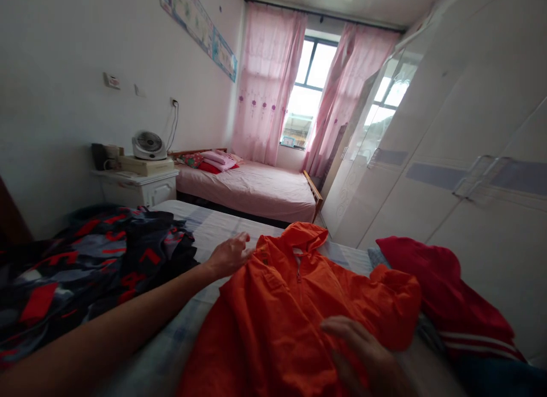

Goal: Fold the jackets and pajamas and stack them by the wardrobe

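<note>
An orange hooded jacket (294, 294) with a front zipper lies spread on the near bed, its hood pointing away from me. My left hand (231, 254) is beside the jacket's left shoulder, its fingers apart and loosely bent, with nothing visible in them. Over the lower front of the jacket is my right hand (367, 354), slightly blurred, with thumb and fingers apart. Whether it touches the fabric I cannot tell. One sleeve is bunched up at the right; the left one runs down toward me.
Dark patterned clothing with red marks (106, 260) is heaped at the left. A red garment with white stripes (444, 289) lies at the right by a white wardrobe (427, 158). Beyond are a nightstand (158, 186) bearing a fan (149, 145) and a second bed (256, 186).
</note>
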`<state>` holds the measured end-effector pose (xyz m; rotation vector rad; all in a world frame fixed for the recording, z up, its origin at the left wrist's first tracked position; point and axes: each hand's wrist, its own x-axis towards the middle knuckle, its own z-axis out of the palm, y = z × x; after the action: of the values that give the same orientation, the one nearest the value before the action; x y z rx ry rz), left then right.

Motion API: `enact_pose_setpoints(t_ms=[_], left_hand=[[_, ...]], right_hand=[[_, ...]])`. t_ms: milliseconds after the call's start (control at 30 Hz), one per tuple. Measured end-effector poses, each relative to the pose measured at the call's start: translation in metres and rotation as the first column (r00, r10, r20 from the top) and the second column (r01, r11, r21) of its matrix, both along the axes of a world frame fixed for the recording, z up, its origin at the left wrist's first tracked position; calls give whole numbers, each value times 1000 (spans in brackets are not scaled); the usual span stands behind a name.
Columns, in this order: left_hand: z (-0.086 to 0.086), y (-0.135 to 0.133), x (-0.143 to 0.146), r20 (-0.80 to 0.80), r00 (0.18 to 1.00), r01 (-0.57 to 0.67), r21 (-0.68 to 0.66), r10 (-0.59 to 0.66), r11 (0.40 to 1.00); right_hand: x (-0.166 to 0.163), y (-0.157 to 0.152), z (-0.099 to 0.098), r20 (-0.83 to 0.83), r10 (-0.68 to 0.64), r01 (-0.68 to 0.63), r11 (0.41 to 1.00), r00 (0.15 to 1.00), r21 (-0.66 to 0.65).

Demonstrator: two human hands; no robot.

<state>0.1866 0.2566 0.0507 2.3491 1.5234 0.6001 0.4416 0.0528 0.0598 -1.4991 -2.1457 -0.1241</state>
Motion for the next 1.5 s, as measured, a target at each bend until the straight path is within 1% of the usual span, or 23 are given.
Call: enact_pose_setpoints(t_ms=[33,100,167,233,333,400,467,567,667,767,833,933,1000,1067,1167,1233,1300,1333,1433,1500], left_hand=[[0,-17,-11,10,1000,26,-10,-26,1000],[-3,-49,-31,50,989,144,-47,-142,988],[-10,-73,-47,124,955,280,-65,-270,958],[-21,-86,-55,167,928,344,-39,-333,938],[-32,-88,-55,185,931,316,21,-314,949],[-35,-84,-50,187,945,266,34,-267,963],[-36,-81,-44,156,963,215,35,-217,976],[-38,-77,-40,84,976,197,46,-200,979],[-43,-74,-42,58,982,178,52,-181,983],[-49,-70,-48,52,994,92,25,-93,995],[-52,-67,-50,35,999,37,5,-37,999],[-52,-66,-53,31,999,-6,-5,6,1000],[-49,-70,-55,70,997,-25,-20,27,999],[-46,-78,-59,125,991,-46,-84,56,995],[-43,-95,-67,180,980,-39,-243,84,969],[-45,-109,-73,207,977,24,-333,48,943],[-48,-123,-79,209,978,93,-392,-10,915],[-49,-130,-82,206,977,126,-396,-46,909],[-50,-146,-89,170,975,191,-323,-142,927],[-51,-150,-90,129,974,216,-267,-187,939]], right_hand=[[0,14,9,-62,-33,28,997,998,-71],[-6,48,22,-175,-88,55,982,981,-182],[-18,89,26,-225,-104,50,971,969,-233],[-32,129,24,-222,-113,57,969,969,-242],[-54,178,15,-192,-147,97,964,970,-248],[-68,201,9,-170,-185,134,953,968,-273],[-79,217,3,-131,-235,186,934,963,-305],[-88,233,-2,-72,-294,253,905,953,-343],[-89,245,0,-63,-322,284,899,945,-334],[-84,254,0,-109,-358,314,903,927,-292],[-80,258,-3,-130,-382,332,895,915,-299],[-72,253,-11,-143,-394,329,881,908,-340],[-65,241,-13,-155,-374,303,886,914,-351],[-57,219,-12,-166,-326,254,902,931,-348],[-45,170,-8,-175,-225,154,925,959,-346],[-38,131,-7,-184,-175,98,925,967,-368],[-33,93,-10,-182,-182,94,908,966,-408],[-31,76,-12,-175,-203,111,896,963,-429],[-25,33,-20,-147,-284,186,864,947,-468],[-20,12,-26,-162,-298,195,865,941,-463]])
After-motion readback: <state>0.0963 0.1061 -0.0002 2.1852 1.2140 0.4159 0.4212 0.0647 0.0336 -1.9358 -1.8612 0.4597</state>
